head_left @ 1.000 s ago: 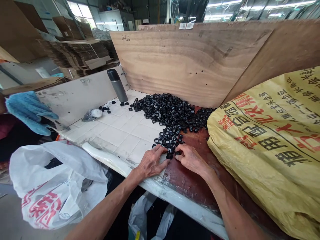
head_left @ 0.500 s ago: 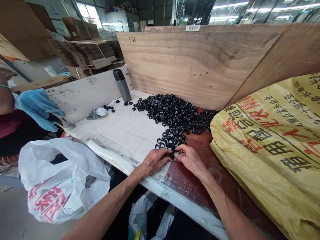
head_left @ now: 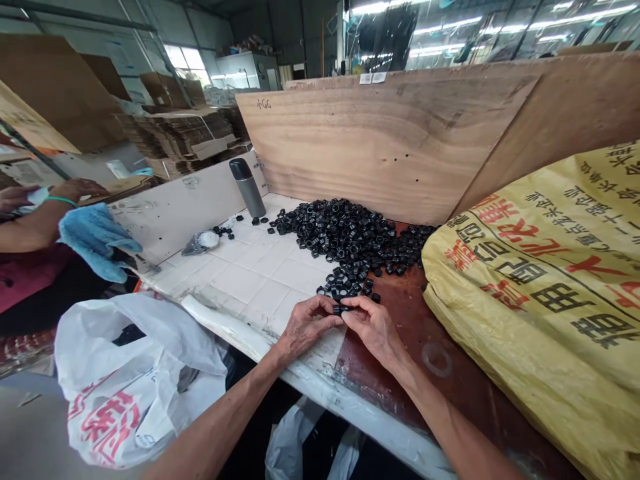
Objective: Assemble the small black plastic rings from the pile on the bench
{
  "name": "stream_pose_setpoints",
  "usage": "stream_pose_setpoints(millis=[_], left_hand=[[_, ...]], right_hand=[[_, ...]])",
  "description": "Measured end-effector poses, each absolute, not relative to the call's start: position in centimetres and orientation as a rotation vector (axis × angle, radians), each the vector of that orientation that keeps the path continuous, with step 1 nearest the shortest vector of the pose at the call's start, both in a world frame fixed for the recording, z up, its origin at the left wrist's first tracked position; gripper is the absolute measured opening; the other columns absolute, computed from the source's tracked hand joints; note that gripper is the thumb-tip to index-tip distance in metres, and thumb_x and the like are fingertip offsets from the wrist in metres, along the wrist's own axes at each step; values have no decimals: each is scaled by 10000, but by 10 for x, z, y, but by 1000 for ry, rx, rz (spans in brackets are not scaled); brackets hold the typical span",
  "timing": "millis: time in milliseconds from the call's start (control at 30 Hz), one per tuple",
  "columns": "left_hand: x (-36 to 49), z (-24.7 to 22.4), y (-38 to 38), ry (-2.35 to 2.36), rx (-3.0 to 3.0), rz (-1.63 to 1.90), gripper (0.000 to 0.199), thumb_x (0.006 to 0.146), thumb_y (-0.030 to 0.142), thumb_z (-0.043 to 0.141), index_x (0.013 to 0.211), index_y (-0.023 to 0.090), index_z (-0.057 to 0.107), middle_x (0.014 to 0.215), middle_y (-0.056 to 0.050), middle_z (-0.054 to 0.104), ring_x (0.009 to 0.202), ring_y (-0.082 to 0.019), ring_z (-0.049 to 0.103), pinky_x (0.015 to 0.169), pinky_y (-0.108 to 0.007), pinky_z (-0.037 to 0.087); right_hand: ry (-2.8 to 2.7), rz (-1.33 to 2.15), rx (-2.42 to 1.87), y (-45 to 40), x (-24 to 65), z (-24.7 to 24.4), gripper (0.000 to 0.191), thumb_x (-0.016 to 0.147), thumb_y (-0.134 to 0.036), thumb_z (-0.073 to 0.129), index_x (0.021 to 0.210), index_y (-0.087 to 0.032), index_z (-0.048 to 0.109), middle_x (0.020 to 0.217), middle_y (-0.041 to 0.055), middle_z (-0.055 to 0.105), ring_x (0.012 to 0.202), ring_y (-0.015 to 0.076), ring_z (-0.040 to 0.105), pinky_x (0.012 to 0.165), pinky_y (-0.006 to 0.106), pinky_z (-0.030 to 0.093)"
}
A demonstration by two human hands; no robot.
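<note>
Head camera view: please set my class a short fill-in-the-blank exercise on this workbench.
1. The left hand and right hand hold a small black ring between their ____.
2. The large sack beside the right hand is mainly ____.
3. The crumpled cloth at the far left of the bench is ____.

Missing words: fingers; yellow; blue.

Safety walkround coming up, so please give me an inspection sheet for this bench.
Surface: white tiled worktop meeting a scuffed reddish-brown board.
Job's things: heap of black plastic rings, a few strays nearby.
Hands: left hand and right hand pinch one small black ring together.
Clutter: grey flask, small clear bag, yellow woven sack, white plastic bag.
Cables: nothing seen.
Surroundings: upright wooden board, blue cloth, co-worker's arm, stacked flattened cardboard.
</note>
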State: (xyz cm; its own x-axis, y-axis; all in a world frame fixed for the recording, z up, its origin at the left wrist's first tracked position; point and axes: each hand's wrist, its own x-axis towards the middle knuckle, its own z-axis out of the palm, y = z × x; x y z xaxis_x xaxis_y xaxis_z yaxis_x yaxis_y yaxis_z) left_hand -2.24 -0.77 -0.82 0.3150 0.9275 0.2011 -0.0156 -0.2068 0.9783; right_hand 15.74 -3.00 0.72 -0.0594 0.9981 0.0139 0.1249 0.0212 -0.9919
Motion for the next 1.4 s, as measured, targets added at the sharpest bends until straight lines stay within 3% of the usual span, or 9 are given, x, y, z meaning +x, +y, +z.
stream_pose_setpoints(millis=[133,300,467,600,767,967,1200,1300,1400], left_hand=[[-22,-10,-8,883,1383,1098,337,735,283,817,1004,180,641,911,-27,702,831,-162,665,814,-311,551],[-20,-10,-8,833,1328,1126,246,749,272,803,947,164,704,997,-62,715,930,-199,683,891,-347,557],[-21,-11,-8,807,1412,1166,227,780,289,778,959,165,710,1041,-83,708,1000,-226,676,932,-379,553],[-24,-16,-8,836,1548,1145,224,806,311,758,964,163,698,1024,-85,705,965,-212,674,905,-364,557],[-25,-17,-8,825,1628,1160,202,821,296,747,972,173,694,1012,-66,705,948,-192,673,886,-334,549],[-24,-10,-9,793,1666,1122,167,842,285,722,967,177,691,1014,-65,715,949,-187,676,894,-338,545],[-23,-12,-8,890,1478,1103,247,780,323,777,958,167,703,999,-60,715,938,-200,680,894,-341,557],[-25,-12,-8,862,1575,1099,225,815,320,746,983,177,708,1028,-68,715,965,-202,676,918,-347,546],[-26,-12,-8,819,1686,1106,220,828,322,734,995,183,703,1037,-77,712,963,-201,672,917,-350,540]], right_hand=[[-1423,1040,-1264,-32,156,11,227,802,-298,626,982,-187,710,1005,64,724,864,199,694,779,305,555],[-1488,906,-1289,-32,155,12,189,806,-265,619,965,-201,700,955,48,734,827,194,693,767,309,558],[-1562,745,-1264,-33,154,4,300,841,-214,611,1140,-223,631,1010,53,727,911,192,699,839,308,556],[-1644,628,-1276,-35,153,-1,278,909,-222,554,1184,-226,602,1056,72,718,980,207,689,884,320,540],[-1729,548,-1262,-36,151,3,150,952,-266,515,1015,-225,646,950,65,717,883,204,680,822,294,519],[-1773,586,-1348,-35,153,1,234,986,-340,481,869,-216,642,780,42,703,696,178,654,686,259,476],[-1846,536,-1213,-32,160,6,204,965,-290,487,1065,-203,643,928,76,688,834,198,656,786,284,504],[-1851,540,-1278,-33,158,4,218,980,-311,460,941,-206,648,829,68,697,740,189,660,705,268,491],[-1859,489,-1443,-34,154,1,355,1007,-357,400,804,-195,642,663,66,662,590,177,629,590,256,438]])
